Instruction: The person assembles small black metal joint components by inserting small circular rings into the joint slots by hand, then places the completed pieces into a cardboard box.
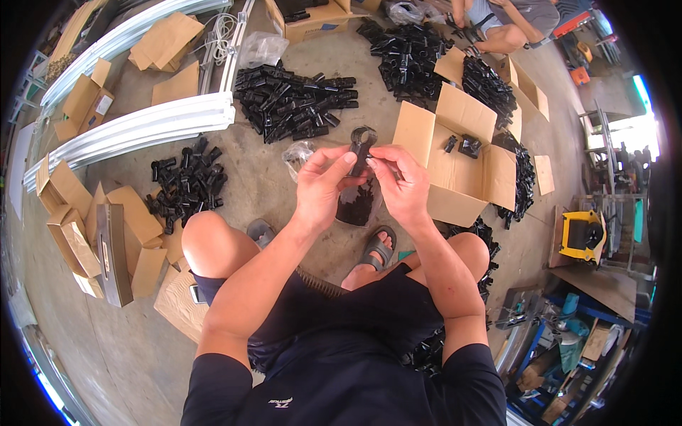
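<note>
A black pipe clamp (361, 142) with a round ring at its top is held up between my two hands. My left hand (321, 186) pinches its left side between thumb and fingers. From the right, my right hand (402, 183) closes thumb and fingertips on the clamp's lower part. Whether a small screw is also in those fingertips I cannot make out. Just below my hands, between my feet, stands a container of small dark pieces (357, 206), partly covered by the hands. To the right, an open cardboard box (462, 177) has a few black clamps (469, 146) inside.
Heaps of black clamps lie ahead (295, 103), at left (186, 181) and far right (408, 60). Long white metal profiles (142, 131) and flattened cardboard (135, 220) cover the left side. Another person (501, 35) sits at the far right. A shelf (568, 355) stands at right.
</note>
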A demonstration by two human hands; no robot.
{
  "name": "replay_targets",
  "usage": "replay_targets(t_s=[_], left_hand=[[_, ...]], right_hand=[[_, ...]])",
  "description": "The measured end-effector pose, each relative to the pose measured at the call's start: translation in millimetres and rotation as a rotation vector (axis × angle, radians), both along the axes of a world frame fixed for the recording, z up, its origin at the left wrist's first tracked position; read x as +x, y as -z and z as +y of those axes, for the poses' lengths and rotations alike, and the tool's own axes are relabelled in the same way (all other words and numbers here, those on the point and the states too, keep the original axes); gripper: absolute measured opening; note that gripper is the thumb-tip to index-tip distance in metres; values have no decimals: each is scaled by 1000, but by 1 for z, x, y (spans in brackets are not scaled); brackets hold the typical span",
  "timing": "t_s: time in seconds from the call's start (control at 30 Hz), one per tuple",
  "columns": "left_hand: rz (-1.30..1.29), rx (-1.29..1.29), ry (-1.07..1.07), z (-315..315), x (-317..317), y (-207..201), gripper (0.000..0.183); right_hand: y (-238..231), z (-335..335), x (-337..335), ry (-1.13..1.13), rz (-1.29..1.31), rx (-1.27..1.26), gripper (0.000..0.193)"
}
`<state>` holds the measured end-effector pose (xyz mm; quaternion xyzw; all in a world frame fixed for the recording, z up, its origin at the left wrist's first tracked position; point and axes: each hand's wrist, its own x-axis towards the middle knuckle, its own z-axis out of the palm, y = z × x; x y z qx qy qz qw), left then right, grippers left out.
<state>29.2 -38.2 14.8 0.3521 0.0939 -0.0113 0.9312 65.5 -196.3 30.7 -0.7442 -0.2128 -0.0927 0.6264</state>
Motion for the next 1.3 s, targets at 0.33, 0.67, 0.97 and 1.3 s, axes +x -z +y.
replay_targets(t_s=[0.33,0.67,0.97,1.3], left_hand=[[2,42,-28,2,2,-1,11],[-28,138,-67,5,0,-4,11],[-50,155,-66,-2,-7,-5,11],[21,96,-93,-1,-5,-4,10]], right_hand=[[-4,2,5,24,-109,-122,15],[-6,4,8,25,-209,-175,13],[-6,4,6,132,-294,-535,12],[-21,8,6,59,-185,-420,18]])
